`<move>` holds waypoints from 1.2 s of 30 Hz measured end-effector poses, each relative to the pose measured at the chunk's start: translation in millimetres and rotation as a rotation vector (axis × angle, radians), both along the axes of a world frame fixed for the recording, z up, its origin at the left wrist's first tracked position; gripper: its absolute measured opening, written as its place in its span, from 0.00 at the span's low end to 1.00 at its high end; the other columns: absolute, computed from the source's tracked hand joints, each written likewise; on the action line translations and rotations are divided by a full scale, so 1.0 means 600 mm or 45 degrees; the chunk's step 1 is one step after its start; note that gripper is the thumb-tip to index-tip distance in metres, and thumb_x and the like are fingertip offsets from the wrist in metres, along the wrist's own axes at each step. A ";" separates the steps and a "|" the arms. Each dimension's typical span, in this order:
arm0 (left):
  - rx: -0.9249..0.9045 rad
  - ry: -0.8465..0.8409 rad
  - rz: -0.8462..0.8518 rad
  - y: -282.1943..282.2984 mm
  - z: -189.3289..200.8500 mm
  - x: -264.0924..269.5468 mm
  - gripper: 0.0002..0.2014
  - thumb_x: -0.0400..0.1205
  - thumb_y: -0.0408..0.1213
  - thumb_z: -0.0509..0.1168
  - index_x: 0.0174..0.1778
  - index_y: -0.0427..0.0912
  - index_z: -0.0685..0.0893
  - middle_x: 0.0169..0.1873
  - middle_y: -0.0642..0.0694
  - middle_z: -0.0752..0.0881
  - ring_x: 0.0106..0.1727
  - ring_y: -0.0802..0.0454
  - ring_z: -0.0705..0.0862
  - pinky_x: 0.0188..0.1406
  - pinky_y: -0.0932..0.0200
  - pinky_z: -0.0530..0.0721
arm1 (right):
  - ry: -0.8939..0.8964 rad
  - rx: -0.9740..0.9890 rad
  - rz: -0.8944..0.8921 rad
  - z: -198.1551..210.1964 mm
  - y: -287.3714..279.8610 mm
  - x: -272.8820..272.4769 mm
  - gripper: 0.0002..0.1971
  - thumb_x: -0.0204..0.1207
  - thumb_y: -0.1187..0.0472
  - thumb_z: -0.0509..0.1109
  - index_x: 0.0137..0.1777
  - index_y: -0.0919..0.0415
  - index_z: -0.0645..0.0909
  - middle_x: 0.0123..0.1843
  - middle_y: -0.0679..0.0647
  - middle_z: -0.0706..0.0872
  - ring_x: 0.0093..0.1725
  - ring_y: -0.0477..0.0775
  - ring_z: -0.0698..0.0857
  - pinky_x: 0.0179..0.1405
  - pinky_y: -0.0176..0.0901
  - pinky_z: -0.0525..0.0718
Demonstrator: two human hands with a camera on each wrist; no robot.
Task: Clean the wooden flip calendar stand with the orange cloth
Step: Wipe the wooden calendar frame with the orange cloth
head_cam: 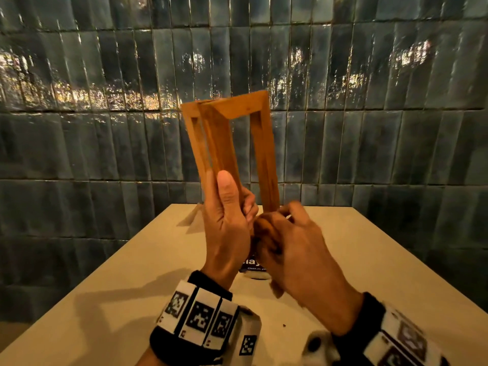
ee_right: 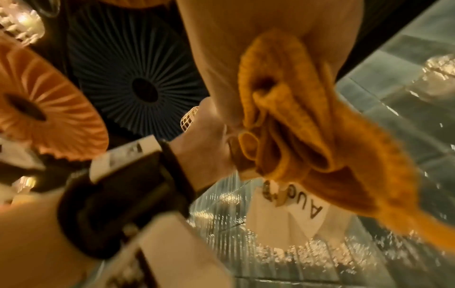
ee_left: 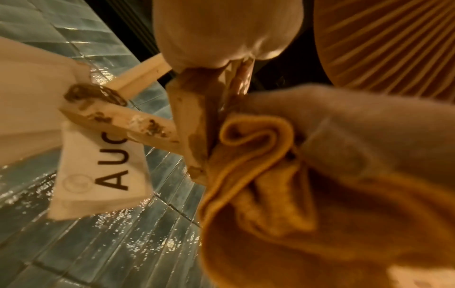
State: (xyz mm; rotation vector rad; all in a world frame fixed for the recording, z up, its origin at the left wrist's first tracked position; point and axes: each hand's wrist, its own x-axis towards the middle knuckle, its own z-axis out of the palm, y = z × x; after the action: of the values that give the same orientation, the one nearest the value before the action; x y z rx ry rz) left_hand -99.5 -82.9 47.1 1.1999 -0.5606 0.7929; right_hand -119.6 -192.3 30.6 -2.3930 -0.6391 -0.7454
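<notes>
The left hand [head_cam: 227, 223] grips the lower end of the wooden flip calendar stand [head_cam: 232, 143], thumb laid up along one rail, holding it upright in the air above the desk [head_cam: 369, 260]. The right hand [head_cam: 293, 249], blurred, is curled round the bunched orange cloth [ee_left: 258, 175], pressing it against the stand's bottom end just beside the left hand. A white card printed "AU" [ee_left: 98, 171] hangs from a soiled bar of the stand. A dark tiled wall [head_cam: 105, 101] stands behind the desk.
</notes>
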 end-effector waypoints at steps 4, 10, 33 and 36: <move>0.016 0.010 0.080 0.000 -0.006 0.002 0.21 0.81 0.57 0.46 0.35 0.42 0.68 0.18 0.54 0.72 0.18 0.60 0.69 0.15 0.66 0.69 | 0.196 0.174 0.116 0.004 0.002 -0.015 0.02 0.75 0.55 0.68 0.46 0.46 0.80 0.50 0.42 0.70 0.43 0.36 0.75 0.36 0.14 0.74; 0.006 0.010 0.078 -0.007 -0.010 0.014 0.19 0.81 0.53 0.45 0.35 0.41 0.67 0.18 0.53 0.71 0.18 0.56 0.69 0.15 0.63 0.69 | -0.059 0.061 -0.098 0.002 -0.009 0.002 0.07 0.75 0.53 0.67 0.52 0.47 0.80 0.52 0.44 0.69 0.42 0.37 0.71 0.44 0.16 0.71; -0.289 0.048 -0.057 0.031 0.013 0.006 0.24 0.84 0.57 0.41 0.30 0.46 0.69 0.17 0.55 0.68 0.17 0.58 0.66 0.16 0.65 0.67 | 0.308 1.077 0.250 0.019 -0.034 0.000 0.08 0.72 0.61 0.68 0.40 0.46 0.85 0.41 0.51 0.88 0.38 0.45 0.87 0.35 0.33 0.86; -0.431 0.085 -0.155 0.031 0.018 0.004 0.25 0.86 0.55 0.39 0.30 0.46 0.69 0.16 0.55 0.67 0.16 0.59 0.65 0.15 0.66 0.65 | -0.134 0.752 0.113 0.001 -0.021 0.006 0.11 0.68 0.59 0.72 0.43 0.39 0.81 0.47 0.44 0.80 0.46 0.33 0.81 0.39 0.21 0.79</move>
State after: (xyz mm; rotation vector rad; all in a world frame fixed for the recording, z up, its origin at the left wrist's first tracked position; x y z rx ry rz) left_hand -97.0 -64.2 58.0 0.8688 -0.4201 0.7088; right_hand -116.2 -205.0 31.1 -1.7854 -0.4775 -0.8815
